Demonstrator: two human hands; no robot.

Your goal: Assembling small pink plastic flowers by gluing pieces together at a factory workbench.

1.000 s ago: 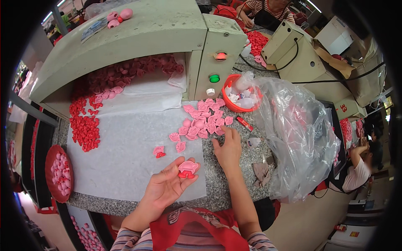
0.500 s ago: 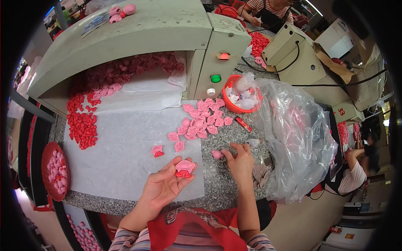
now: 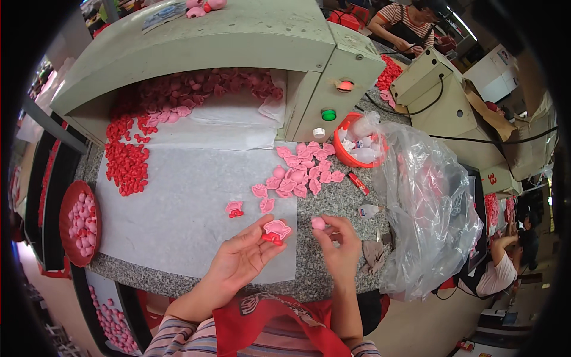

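Between the thumb and fingers of my left hand (image 3: 241, 257) is a pink molded piece (image 3: 277, 228) with a red base part (image 3: 273, 238) along its lower side. My right hand (image 3: 342, 247) pinches a small round pink piece (image 3: 319, 222) a short way to the right of it, the two apart. Just beyond my left hand, another pink piece with a red base (image 3: 235, 208) lies on the white sheet (image 3: 178, 220). Farther off is a loose group of pink molded pieces (image 3: 297, 172). A small white bottle (image 3: 368, 210) lies on the speckled tabletop beyond my right hand.
A pale green tunnel-shaped machine (image 3: 238, 41) stands behind, pink and red pieces in its mouth. Red parts (image 3: 126, 169) lie at left, near a red bowl (image 3: 64, 226) of pink balls. At right are an orange basket (image 3: 342, 152) of bottles and a clear plastic bag (image 3: 428, 238).
My right hand has lifted the round pink piece off the tabletop and let go of the small bottle's area. My left hand's piece has tilted slightly. The whole view has shifted a little.
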